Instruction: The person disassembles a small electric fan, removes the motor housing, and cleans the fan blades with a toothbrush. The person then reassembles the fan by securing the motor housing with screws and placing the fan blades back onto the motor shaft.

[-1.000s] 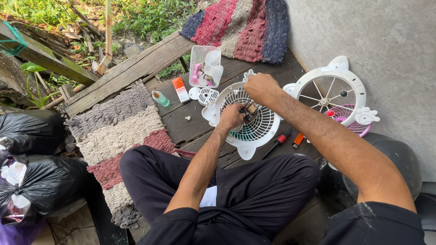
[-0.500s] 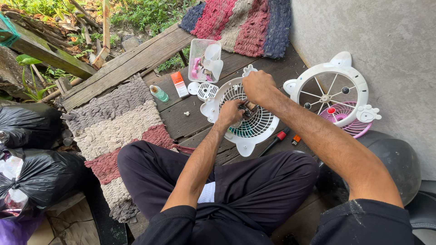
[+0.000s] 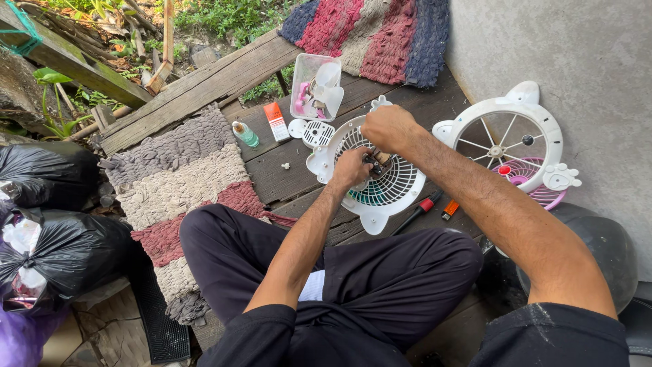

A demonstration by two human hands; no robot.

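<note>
both hands are staying put since a moment ago, the left hand (image 3: 351, 170) and right hand (image 3: 387, 128) clenching a small part at the white fan grille's (image 3: 397, 187) centre, work there continuing.

I see a white round plastic fan grille (image 3: 380, 190) with teal showing behind, beside a woven rug (image 3: 180, 177) striped grey, cream and red.

A striped woven rug (image 3: 173, 177) lies on the wooden deck (image 3: 285, 173). Right of the rug stand a small green bottle (image 3: 245, 134) and an orange-white box (image 3: 276, 121); black rubbish bags (image 3: 58, 251) sit to its left.
</note>
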